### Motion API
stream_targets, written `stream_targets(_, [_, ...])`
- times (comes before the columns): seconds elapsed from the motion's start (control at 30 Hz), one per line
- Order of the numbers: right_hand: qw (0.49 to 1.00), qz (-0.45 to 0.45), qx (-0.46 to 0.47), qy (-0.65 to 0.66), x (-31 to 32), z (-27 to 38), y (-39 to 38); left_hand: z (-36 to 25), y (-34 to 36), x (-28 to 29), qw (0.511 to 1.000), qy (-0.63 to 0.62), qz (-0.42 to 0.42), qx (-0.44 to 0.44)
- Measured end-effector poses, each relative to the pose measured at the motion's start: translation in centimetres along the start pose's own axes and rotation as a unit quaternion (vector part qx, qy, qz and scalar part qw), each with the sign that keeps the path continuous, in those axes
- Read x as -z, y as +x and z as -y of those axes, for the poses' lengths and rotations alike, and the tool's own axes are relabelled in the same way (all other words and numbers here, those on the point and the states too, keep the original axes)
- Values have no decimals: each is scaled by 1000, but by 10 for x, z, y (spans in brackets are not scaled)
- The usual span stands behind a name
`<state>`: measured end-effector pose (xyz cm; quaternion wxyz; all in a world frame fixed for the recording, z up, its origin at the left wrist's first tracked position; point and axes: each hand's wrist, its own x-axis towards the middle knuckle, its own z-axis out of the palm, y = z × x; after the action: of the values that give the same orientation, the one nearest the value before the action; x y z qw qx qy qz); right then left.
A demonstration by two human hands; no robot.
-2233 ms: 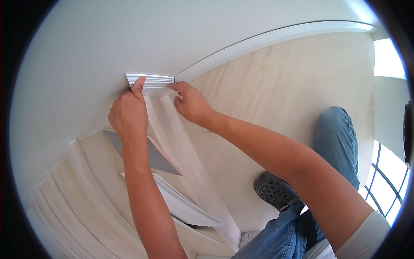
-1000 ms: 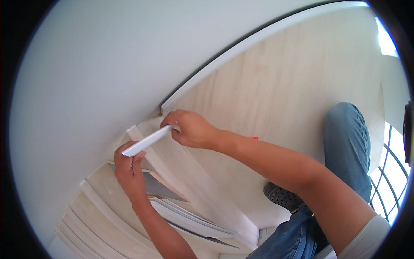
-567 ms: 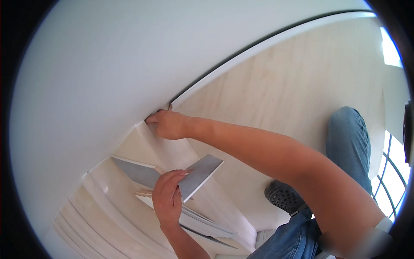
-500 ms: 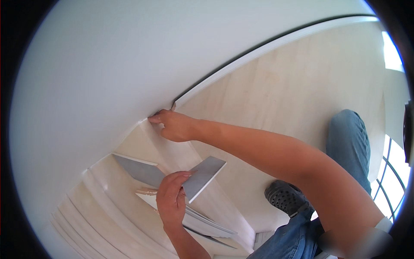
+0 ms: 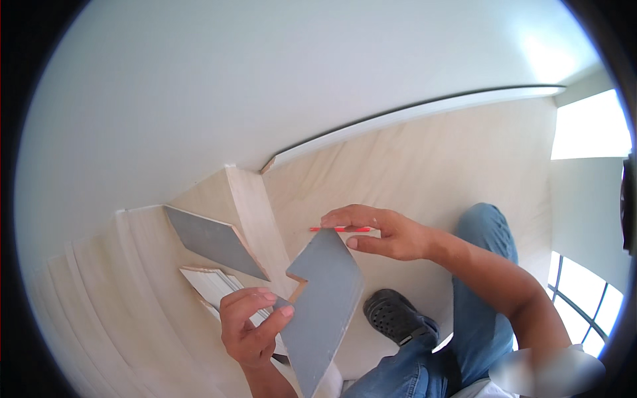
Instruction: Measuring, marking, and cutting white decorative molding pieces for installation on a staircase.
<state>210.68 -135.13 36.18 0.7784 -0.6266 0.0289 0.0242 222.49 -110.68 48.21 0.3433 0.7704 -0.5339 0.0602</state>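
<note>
My left hand (image 5: 252, 325) pinches a flat grey board piece (image 5: 325, 312) between thumb and fingers, beside a notch cut into its left edge. Bare brownish core shows in the notch. At the board's far pointed end, the thumb and fingers of my right hand (image 5: 385, 231) close on its corner. A red pencil (image 5: 352, 229) crosses behind that corner, under the right fingers; whether it is held or lies on the floor I cannot tell. Left of the held board, a second grey board piece (image 5: 215, 239) lies slanted on the stairs, near the wall.
White moulded trim pieces (image 5: 212, 285) lie on the steps (image 5: 133, 278) at left. A white baseboard (image 5: 411, 119) runs along the wall (image 5: 265, 79) and ends near the stair corner. My shoe (image 5: 398, 318) and bent knee (image 5: 488, 232) are on the right.
My right hand has left the wall corner and come back to the board's far end. The board is turned, so its broad grey face and notch now show. The red pencil has come into view.
</note>
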Motion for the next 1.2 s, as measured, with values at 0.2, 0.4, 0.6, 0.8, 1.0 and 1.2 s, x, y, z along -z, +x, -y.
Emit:
stream_targets(0.2, [992, 45, 24, -119, 2, 31, -56, -30, 1, 0, 992, -121, -15, -20])
stream_targets(0.4, [991, 117, -67, 22, -18, 46, -139, -28, -25, -60, 885, -430, -14, 180])
stream_targets(0.6, [986, -116, -99, 69, -28, 62, -231, -95, -13, -156, 778, -547, 120, 283])
stream_targets(0.8, [879, -447, -133, -102, -15, 116, -324, -193, 39, -233, 574, -690, 280, 341])
stream_targets(1.0, [689, -680, -149, -204, -43, 118, -392, -324, 86, -283, 643, -588, 457, 180])
stream_targets(1.2, [443, -769, -267, -377, -119, 123, -518, -382, 118, -381, 573, -659, 464, 149])
